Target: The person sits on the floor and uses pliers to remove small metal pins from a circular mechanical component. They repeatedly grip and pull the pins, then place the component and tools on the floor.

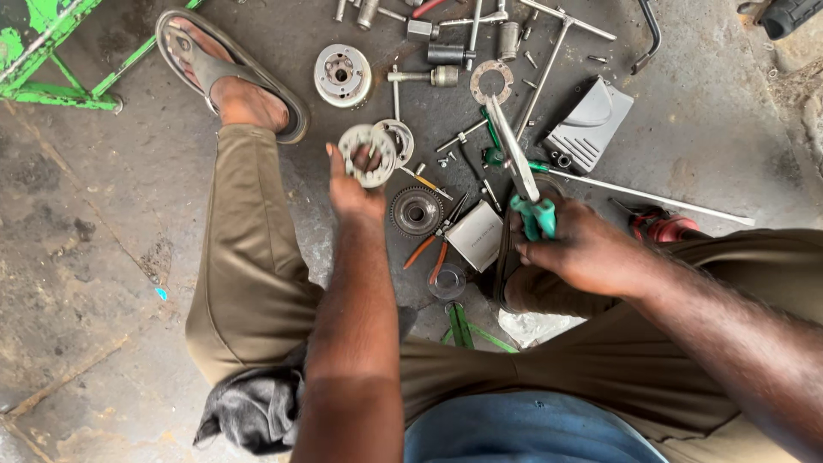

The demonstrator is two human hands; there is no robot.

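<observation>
My left hand (353,190) holds up a round metal plate with holes (367,154) over the concrete floor. My right hand (583,250) grips green-handled pliers (523,176), jaws pointing away from me toward a flat ring gasket (491,82). Between my hands on the floor lies a dark toothed gear hub (417,211). A second ring part (398,137) rests just beyond the plate. I am squatting, my left foot in a sandal (231,73).
Scattered parts cover the floor ahead: a round flywheel-like part (342,75), sockets, bolts, a long T-handle wrench (549,60), a grey plastic cover (590,124), orange-handled pliers (433,249), a small white box (476,236). A green metal frame (51,60) stands far left. A dark rag (253,410) lies by my leg.
</observation>
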